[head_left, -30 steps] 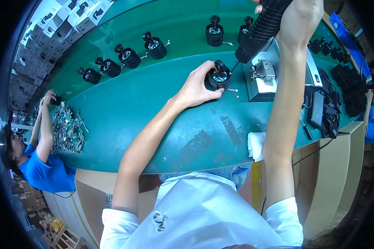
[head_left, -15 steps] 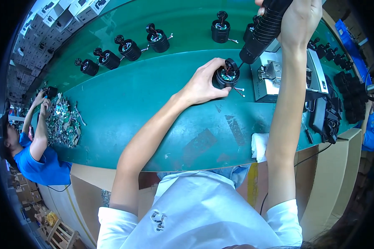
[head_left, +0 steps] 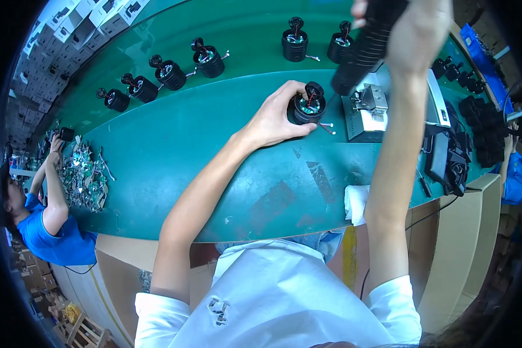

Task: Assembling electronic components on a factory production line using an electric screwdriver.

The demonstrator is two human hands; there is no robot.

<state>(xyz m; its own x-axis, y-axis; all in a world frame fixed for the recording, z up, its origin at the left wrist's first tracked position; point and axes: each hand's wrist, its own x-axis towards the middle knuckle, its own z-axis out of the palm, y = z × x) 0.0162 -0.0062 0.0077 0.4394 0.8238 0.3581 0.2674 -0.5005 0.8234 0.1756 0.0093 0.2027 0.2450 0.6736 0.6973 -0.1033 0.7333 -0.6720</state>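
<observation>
My left hand point(head_left: 275, 119) is closed round a black cylindrical housing point(head_left: 308, 115) on the green table. Its hinged round cap stands up, a circuit board shows inside, and a thin cable with white plugs trails out to the right. Above and to the right, my right hand point(head_left: 417, 40) grips a black electric screwdriver point(head_left: 368, 49) with a ribbed body, tilted with its nose down to the left. Motion smears the tool and the hand. The screwdriver's nose is apart from the housing, near the silver screw feeder point(head_left: 368, 110).
Similar housings point(head_left: 209, 61) stand in a row along the table's far side. Circuit boards point(head_left: 87, 177) lie heaped at the left, near a person in blue point(head_left: 55, 226). A white cloth point(head_left: 355, 204), black adapters point(head_left: 449, 162) and an open cardboard box point(head_left: 464, 249) are at the right.
The screwdriver's nose has moved up and away from the housing, toward the screw feeder. My left hand keeps its hold on the housing. The view has shifted slightly.
</observation>
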